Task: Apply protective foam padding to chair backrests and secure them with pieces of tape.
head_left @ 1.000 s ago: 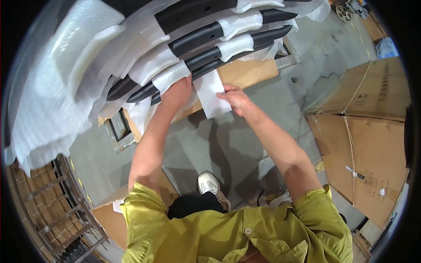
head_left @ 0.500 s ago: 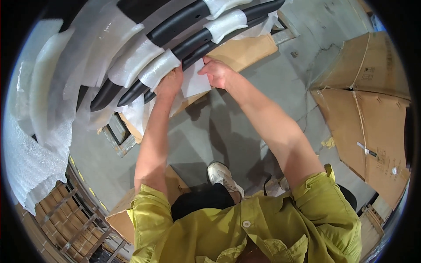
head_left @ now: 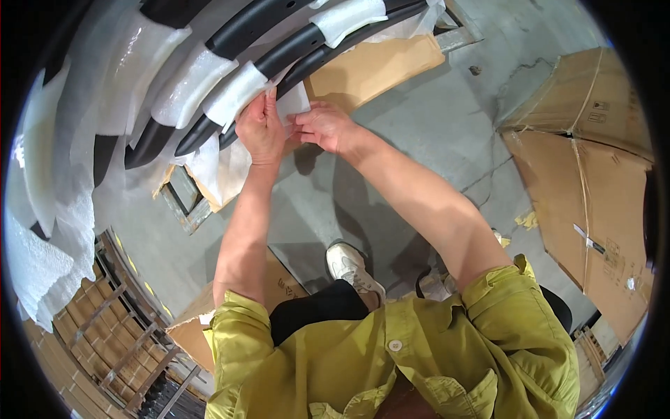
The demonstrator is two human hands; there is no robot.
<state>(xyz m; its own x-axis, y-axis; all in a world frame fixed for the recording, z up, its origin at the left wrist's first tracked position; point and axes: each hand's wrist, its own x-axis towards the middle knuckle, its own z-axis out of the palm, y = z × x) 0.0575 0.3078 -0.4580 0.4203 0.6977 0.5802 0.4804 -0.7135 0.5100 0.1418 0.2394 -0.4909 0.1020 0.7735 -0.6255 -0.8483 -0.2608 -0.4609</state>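
Note:
Several curved black bars (head_left: 292,50) lie side by side at the upper left, most banded with white foam wraps (head_left: 235,94). Around the nearest bar there is a loose white foam sheet (head_left: 294,102), partly hidden behind my hands. My left hand (head_left: 262,133) is closed on the left side of this sheet, thumb up against the bar, beside the wrap of the neighbouring bar. My right hand (head_left: 322,126) pinches the sheet's right edge, just below the bar. The fingertips of both hands are partly hidden by the sheet.
A flat cardboard piece (head_left: 380,70) lies under the bars. Large strapped cartons (head_left: 558,181) stand at the right. An opened carton (head_left: 195,328) sits by my left leg, and stacked boxes (head_left: 77,349) fill the lower left. Foam sheeting (head_left: 59,258) hangs at the far left.
Both hands have drawn closer together, the right one moving left with the sheet's edge. The bars and wraps appear shifted slightly to the left in the view.

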